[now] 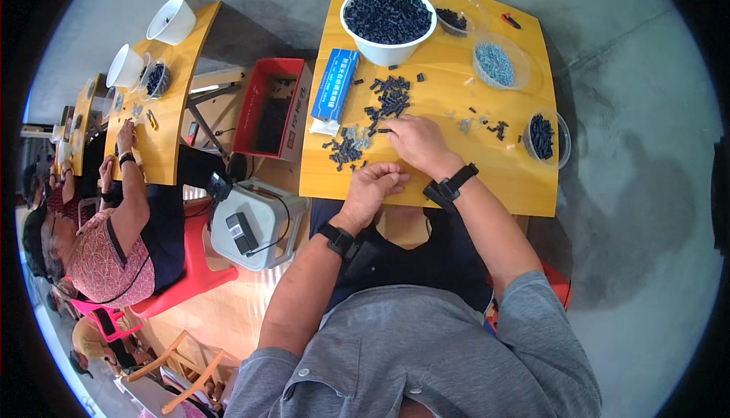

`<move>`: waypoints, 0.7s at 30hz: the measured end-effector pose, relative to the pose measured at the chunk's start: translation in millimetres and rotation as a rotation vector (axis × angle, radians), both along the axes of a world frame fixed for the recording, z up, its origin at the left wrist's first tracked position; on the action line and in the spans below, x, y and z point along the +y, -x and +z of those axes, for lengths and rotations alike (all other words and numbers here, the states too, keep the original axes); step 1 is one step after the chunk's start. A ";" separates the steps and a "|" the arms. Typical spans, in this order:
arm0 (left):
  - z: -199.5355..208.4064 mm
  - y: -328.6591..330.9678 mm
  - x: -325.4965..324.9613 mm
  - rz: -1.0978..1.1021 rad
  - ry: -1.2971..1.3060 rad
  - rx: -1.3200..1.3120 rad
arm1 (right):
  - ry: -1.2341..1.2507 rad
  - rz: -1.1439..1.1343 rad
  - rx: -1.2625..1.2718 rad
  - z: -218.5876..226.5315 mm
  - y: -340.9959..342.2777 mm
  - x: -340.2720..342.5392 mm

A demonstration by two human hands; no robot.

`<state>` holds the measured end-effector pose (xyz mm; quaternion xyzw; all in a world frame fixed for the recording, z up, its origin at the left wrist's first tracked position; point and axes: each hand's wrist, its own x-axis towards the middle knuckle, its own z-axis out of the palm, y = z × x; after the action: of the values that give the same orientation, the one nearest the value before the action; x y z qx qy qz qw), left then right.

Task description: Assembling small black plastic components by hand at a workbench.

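Nearest, in the middle of the frame, the left hand is over the front edge of the wooden table. Its thumb and forefinger are pressed together; whether something small is between them, I cannot tell. A little farther up, the right hand reaches to the left, with its fingertips at a small black piece near the lower end of the loose heap. The fingers are bent close together, but the hand covers the contact, so I cannot tell if the piece is pinched or only touched.

Left of the hands lies a small group of black pieces, and just above it some pale small parts. The main heap of black pieces is above the right hand, in the upper middle of the frame, with a blue box on its left.

Toward the right edge of the table is a clear tub with black pieces; higher up, another tub holds silvery small parts. Farthest, at the top, stands a white bucket full of black pieces.

In my judgement, the step in hand is picking or sorting single pieces by fingertip. The next move seems to call for a light, exact pinch on one piece, without disturbing its neighbours.
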<state>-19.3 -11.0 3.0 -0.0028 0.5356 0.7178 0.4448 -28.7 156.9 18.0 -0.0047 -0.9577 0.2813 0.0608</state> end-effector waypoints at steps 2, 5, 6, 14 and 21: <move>1.1 -0.3 0.4 0.003 -0.003 -0.007 | 0.009 -0.013 0.027 0.3 -4.7 2.9; 0.9 -0.4 0.2 0.008 0.024 -0.001 | 0.027 -0.041 0.018 1.7 -11.9 6.7; -0.5 -0.8 0.2 0.012 0.015 0.004 | 0.039 -0.047 0.022 0.7 -13.7 8.0; -0.6 -4.6 1.4 0.064 -0.004 -0.008 | 0.497 -0.142 -0.025 4.5 -29.4 13.3; 20.4 -14.2 7.8 0.126 0.022 0.135 | 1.095 -0.215 -0.117 17.8 -56.8 4.9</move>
<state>-5.1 -3.2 23.4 0.0072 0.5709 0.7372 0.3614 28.2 161.8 35.8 -0.1487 -0.6677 0.7290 0.0245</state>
